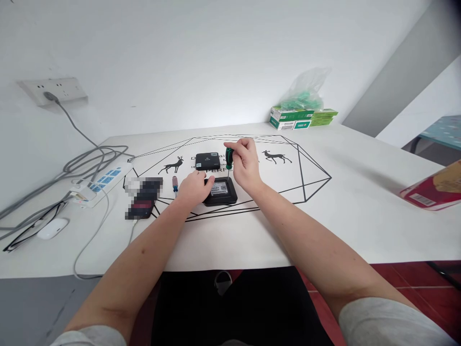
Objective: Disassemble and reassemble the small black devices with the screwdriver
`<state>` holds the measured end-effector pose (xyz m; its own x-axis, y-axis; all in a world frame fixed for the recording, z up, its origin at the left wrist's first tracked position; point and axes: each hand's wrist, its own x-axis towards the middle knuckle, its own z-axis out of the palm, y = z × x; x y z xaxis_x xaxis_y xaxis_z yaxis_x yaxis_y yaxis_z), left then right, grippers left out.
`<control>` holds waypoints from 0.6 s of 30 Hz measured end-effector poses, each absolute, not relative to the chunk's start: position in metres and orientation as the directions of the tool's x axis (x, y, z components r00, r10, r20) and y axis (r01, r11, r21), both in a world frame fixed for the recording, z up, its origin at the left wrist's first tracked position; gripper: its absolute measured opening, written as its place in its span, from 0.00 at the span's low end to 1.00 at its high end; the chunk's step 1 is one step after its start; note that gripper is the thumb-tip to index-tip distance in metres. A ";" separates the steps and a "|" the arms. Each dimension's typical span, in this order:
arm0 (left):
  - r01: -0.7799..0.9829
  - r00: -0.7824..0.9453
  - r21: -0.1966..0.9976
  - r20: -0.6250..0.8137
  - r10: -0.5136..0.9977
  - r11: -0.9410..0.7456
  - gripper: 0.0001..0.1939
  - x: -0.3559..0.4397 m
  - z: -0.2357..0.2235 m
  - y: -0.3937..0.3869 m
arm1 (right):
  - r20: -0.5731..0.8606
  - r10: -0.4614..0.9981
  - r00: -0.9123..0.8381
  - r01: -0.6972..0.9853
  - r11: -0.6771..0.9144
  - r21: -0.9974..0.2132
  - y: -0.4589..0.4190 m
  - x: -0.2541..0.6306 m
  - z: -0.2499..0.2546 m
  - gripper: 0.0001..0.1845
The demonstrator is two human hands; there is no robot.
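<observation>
Grips a green-handled screwdriver (229,158) nearly upright in the right hand (247,166), with thumb and bent fingers narrow around the handle and one finger reaching over its top. Points the thin metal shaft down at the far right part of a black device (220,191), just to the near left of that hand; too small to tell exactly where the tip sits. Lays the left hand (195,188) against the device's left side, with the thumb over the edge near the label — cannot tell how tightly closed, with the other fingers partly hidden.

Lies flat on the tabletop (252,235), that device, between both hands: squarish, with rounded corners, a raised dark rim and a white printed label across the middle. Shows just beyond it a black box (208,161), low and flat, with small stickers at two corners.

Offers varied surfaces all around: smooth white covering printed with thin black lines, lettering and leaping deer; a second screwdriver (175,183) with a rounded reddish and blue handle, just left of the left hand; farther left, a blurred phone (144,198) and a white plastic power strip (108,181) with blue socket faces. Includes, toward the far right, a crinkled clear bag (304,91) atop green-and-white cardboard boxes (293,115).
</observation>
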<state>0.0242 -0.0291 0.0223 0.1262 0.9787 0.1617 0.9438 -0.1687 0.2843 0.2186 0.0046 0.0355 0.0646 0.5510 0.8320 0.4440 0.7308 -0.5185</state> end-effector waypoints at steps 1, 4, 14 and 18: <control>0.946 0.114 0.286 0.155 0.981 -0.155 0.25 0.024 0.022 -0.029 | 0.825 0.561 0.066 0.441 0.725 -0.529 0.004 0.219 0.036 0.21; 0.949 0.084 0.288 0.147 0.986 -0.124 0.23 0.023 0.021 -0.027 | 0.794 0.603 0.076 0.419 0.703 -0.574 0.000 0.218 0.041 0.17; 0.954 0.080 0.285 0.070 0.994 -0.097 0.16 0.018 0.018 -0.019 | 0.640 0.764 0.075 0.328 0.588 -0.740 -0.002 0.214 0.040 0.19; 0.952 0.055 0.299 0.047 0.997 -0.067 0.18 0.020 0.020 -0.020 | 0.685 0.723 0.091 0.288 0.640 -0.713 0.004 0.215 0.033 0.16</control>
